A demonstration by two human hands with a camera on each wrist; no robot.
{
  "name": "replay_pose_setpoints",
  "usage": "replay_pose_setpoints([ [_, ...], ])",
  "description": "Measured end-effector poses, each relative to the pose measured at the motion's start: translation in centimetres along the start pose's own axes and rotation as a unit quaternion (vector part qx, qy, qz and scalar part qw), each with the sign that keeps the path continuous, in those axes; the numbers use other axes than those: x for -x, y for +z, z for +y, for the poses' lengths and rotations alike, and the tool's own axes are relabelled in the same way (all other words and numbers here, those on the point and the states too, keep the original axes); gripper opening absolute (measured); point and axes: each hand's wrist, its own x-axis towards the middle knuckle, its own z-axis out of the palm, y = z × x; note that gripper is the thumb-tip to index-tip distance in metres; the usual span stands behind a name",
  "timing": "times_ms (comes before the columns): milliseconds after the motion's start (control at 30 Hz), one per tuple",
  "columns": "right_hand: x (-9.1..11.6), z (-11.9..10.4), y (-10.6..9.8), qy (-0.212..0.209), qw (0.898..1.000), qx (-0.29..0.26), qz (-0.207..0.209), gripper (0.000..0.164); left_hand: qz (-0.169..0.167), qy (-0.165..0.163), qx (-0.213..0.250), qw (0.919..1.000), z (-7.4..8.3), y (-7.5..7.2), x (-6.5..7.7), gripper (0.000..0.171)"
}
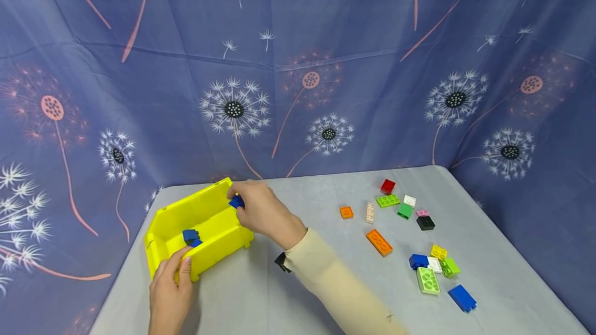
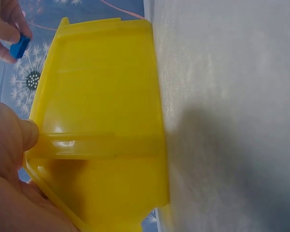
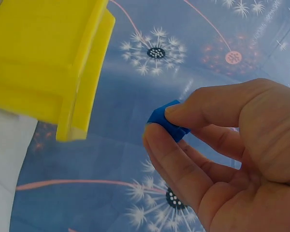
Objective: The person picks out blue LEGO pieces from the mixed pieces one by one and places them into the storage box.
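Observation:
A yellow bin (image 1: 209, 257) stands at the left of the table. My left hand (image 1: 168, 286) grips its near rim, the thumb (image 2: 29, 133) on the outside of the wall and the fingers over the edge. Above the bin's right end, my right hand (image 1: 266, 210) pinches a small blue brick (image 3: 166, 120) between thumb and fingertips. Inside the bin lies another blue brick (image 1: 190, 235), with more blue just beside the left fingertips, partly hidden by the rim.
To the right, loose bricks lie scattered: an orange one (image 1: 379, 242), a red one (image 1: 387, 186), a black one (image 1: 426, 223), a light green one (image 1: 428, 280), a blue one (image 1: 462, 298) and several others. A patterned blue cloth (image 1: 372, 92) hangs behind the table.

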Motion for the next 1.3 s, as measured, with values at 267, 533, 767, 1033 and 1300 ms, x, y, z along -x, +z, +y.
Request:
replay_pose_setpoints([
  [267,-1.1,-0.9,1.7,0.003,1.000,0.018,0.019,0.030,0.022,0.024,0.010,0.9994,-0.1,0.0,0.2,0.033],
  [533,-1.7,-1.4,3.6,0.011,0.999,0.016,0.034,0.032,0.014,0.015,0.001,0.9998,0.1,0.0,0.3,0.034],
  [767,-2.1,-1.7,4.9,0.009,0.999,0.019,0.042,0.032,0.029,0.025,0.008,0.9992,0.1,0.2,0.2,0.031],
  [1033,-2.4,-1.5,6.0,0.010,0.998,0.028,0.054,0.033,0.003,-0.006,0.001,1.0000,0.2,0.3,0.1,0.036],
  [1300,-2.5,-1.8,6.2,0.006,0.999,0.019,0.045,0.042,0.008,-0.004,-0.001,1.0000,0.1,0.3,0.1,0.034],
])
